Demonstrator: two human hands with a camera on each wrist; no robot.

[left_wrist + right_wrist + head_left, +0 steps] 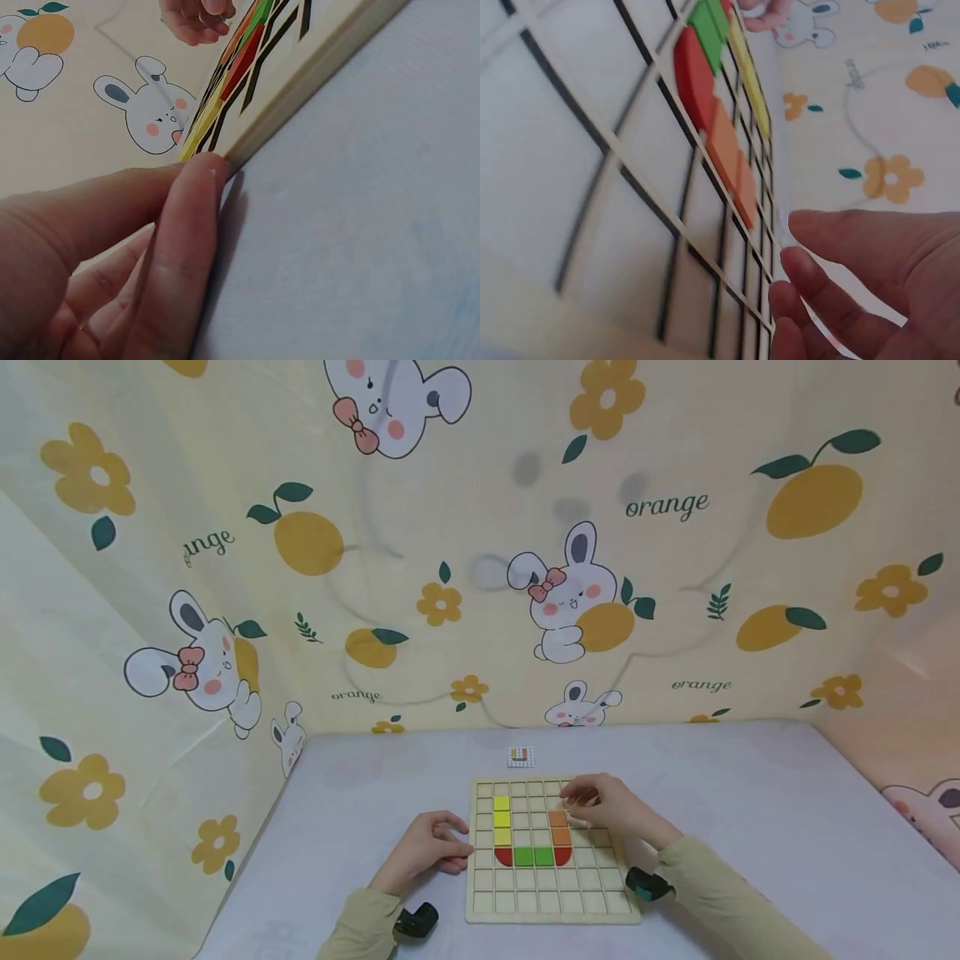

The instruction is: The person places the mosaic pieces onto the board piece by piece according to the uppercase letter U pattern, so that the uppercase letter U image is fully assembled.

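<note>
A wooden grid board (553, 902) lies on the table, with coloured tiles forming a U. Yellow tiles (502, 819) make its left side, orange tiles (560, 837) its right. Two green tiles (533, 857) run along the bottom between rounded red corner tiles (505, 857). At the board's left edge, thumb and index finger of my left hand (433, 846) touch the side. My right hand (611, 802) hovers over the upper right part, fingertips just beyond the orange tiles. In the right wrist view its thumb (832, 225) and index finger are slightly apart, with no tile visible between them.
Behind the board lies a small pattern card (521, 757) with a similar U shape. A printed cloth (480, 568) with rabbits and oranges hangs at the table's back and sides. Dark wrist cameras (417, 921) are strapped under both sleeves.
</note>
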